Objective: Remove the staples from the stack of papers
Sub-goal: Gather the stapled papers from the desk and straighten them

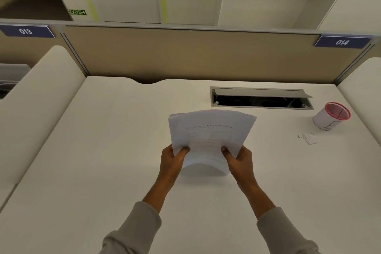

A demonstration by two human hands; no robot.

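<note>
A stack of white printed papers [210, 132] is held up over the middle of the white desk [103, 161], its near edge bowed upward. My left hand [173, 159] grips the stack's lower left corner with the thumb on top. My right hand [240, 160] grips the lower right corner the same way. The sheets fan slightly at the far edge. No staple is visible on the stack from here. A few tiny bits, perhaps pulled staples, and a small white piece [308, 137] lie on the desk to the right.
A white cup with a pink rim [331, 115] stands at the right. An open cable slot [260, 98] lies behind the papers. A beige partition [185, 55] closes the back of the desk, with rounded side dividers left and right.
</note>
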